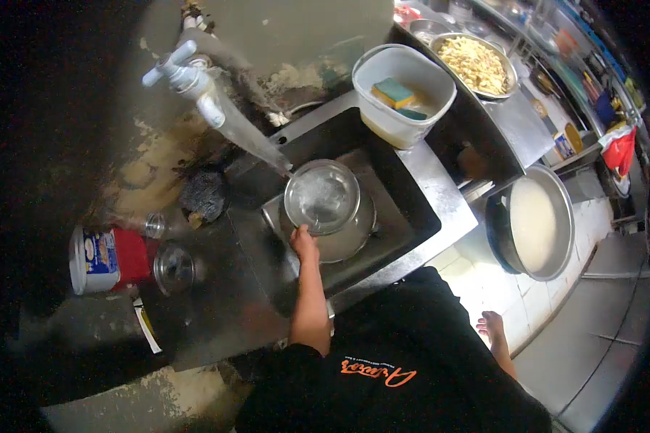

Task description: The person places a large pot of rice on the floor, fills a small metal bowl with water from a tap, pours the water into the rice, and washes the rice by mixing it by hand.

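Observation:
My left hand grips the near rim of a round metal bowl over the sink. Water streams from a white plastic tap toward the bowl's far edge, and the water inside looks churned. Beneath the bowl, partly hidden by it, a larger round pan sits in the sink. Off to the right, my right hand hangs beside my body, fingers apart and holding nothing. Closest to that hand is a big metal pot of whitish liquid.
On the sink's back corner stands a plastic tub with sponges. A pan of pale cut food rests on the counter behind it. Left of the sink are a red-and-white tub, a clear jar and a knife.

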{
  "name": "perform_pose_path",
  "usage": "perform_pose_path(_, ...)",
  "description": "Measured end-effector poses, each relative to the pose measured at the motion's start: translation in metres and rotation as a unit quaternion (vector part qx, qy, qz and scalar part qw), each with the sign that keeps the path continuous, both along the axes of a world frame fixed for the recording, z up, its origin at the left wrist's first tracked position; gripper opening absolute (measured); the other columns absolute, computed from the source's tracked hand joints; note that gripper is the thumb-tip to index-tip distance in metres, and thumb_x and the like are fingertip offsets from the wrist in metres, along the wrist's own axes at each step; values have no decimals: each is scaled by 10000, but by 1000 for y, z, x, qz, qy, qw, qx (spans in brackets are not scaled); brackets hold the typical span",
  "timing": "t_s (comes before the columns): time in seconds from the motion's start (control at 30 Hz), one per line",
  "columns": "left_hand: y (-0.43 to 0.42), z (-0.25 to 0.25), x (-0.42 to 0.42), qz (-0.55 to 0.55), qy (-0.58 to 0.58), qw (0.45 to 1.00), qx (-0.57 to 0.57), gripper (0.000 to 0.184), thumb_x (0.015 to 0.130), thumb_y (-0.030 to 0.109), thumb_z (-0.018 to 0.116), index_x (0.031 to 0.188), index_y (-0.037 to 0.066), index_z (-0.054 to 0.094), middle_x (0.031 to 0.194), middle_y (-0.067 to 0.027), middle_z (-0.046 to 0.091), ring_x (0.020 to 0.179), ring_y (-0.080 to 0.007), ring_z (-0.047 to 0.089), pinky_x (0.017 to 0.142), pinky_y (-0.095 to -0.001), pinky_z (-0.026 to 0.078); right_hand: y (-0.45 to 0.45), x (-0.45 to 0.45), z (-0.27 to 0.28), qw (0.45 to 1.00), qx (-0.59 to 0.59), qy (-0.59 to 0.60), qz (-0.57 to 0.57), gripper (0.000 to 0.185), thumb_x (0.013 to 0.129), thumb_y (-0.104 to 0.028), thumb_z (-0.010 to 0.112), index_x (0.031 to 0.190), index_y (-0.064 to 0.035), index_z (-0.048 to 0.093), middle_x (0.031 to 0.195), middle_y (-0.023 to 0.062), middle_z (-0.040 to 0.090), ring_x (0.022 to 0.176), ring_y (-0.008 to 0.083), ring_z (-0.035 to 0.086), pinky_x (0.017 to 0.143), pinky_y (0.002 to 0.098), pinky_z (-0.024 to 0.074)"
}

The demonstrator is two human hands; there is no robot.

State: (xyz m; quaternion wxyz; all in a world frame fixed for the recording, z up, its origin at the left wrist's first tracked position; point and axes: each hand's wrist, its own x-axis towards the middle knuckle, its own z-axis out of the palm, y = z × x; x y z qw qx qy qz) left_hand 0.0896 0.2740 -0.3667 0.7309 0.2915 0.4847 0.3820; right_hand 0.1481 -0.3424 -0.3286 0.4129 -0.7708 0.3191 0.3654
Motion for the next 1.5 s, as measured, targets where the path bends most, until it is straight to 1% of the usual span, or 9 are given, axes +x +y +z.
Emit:
perform_pose_path(0.2, 12, -29, -12, -56, 232, 970, 37, 320, 724, 213, 567, 978, 33, 493, 1006, -123, 481, 918, -258, 479, 739, -392, 440, -12, -4, -9, 1000, 22, -8, -11, 246, 807, -212, 541, 988, -46, 530, 766, 105, 582, 593, 196, 580, 505, 314, 469)
perform_pose_path(0.27, 26, -68, -24, -133, 174, 962, 165, 365, 734, 215, 552, 1038, 26, 482, 1036, -129, 480, 970, -276, 466, 832, -450, 379, -1, -2, 4, 1000, -5, -15, -10, 240, 811, -210, 544, 982, -42, 539, 784, 107, 587, 610, 191, 582, 515, 313, 474)
perform_pose_path(0.3, 22, -39, -22, -86, 66, 994, 21, 380, 738, 215, 547, 1057, 20, 481, 1042, -133, 486, 978, -281, 465, 851, -461, 361, 3, -2, 10, 1000, -19, -14, -1, 242, 815, -212, 540, 986, -41, 541, 791, 107, 589, 620, 190, 582, 521, 313, 477)
perform_pose_path(0.7, 2, 34, -3, -83, 165, 983, -9, 464, 782, 171, 511, 1191, -12, 393, 1242, -184, 387, 1121, -332, 399, 878, -442, 371, -15, -9, -11, 997, 59, -21, -40, 225, 798, -235, 566, 930, -54, 550, 718, 78, 583, 522, 166, 563, 416, 275, 442)
perform_pose_path(0.87, -1, 20, -1, -26, 154, 988, 17, 347, 750, 173, 552, 1040, -12, 507, 1001, -116, 522, 829, -248, 485, 710, -366, 405, -11, -5, -14, 1000, -9, 18, -21, 203, 797, -208, 522, 940, -66, 542, 695, 76, 571, 518, 191, 570, 450, 323, 457)
perform_pose_path(0.97, -5, 22, -4, -46, 116, 992, 31, 305, 744, 170, 554, 985, -13, 514, 951, -95, 525, 789, -223, 483, 662, -344, 411, -6, -5, -8, 1000, -9, 6, -13, 226, 793, -226, 510, 951, -66, 535, 689, 74, 557, 518, 187, 562, 448, 313, 442)
perform_pose_path(1.07, -3, 20, -3, -36, 220, 975, 12, 250, 732, 154, 550, 915, -16, 540, 885, -89, 543, 749, -204, 494, 619, -334, 413, -6, -5, -6, 1000, 13, -5, -18, 225, 792, -219, 503, 957, -68, 529, 680, 69, 549, 510, 183, 555, 438, 309, 431)
perform_pose_path(1.17, -9, 32, -2, -13, 142, 989, 36, 185, 722, 135, 540, 822, -20, 547, 802, -84, 546, 701, -194, 490, 585, -326, 405, -2, -2, -3, 1000, 0, -11, -11, 213, 791, -204, 501, 956, -73, 529, 674, 69, 548, 498, 183, 551, 429, 304, 424)
perform_pose_path(1.5, -2, 0, -5, -26, 135, 990, 30, 275, 726, 160, 546, 922, -33, 527, 913, -115, 565, 799, -228, 531, 621, -351, 435, 5, 4, 7, 1000, -10, -1, 1, 260, 797, -230, 510, 1005, -74, 521, 743, 76, 567, 543, 187, 557, 473, 315, 431)
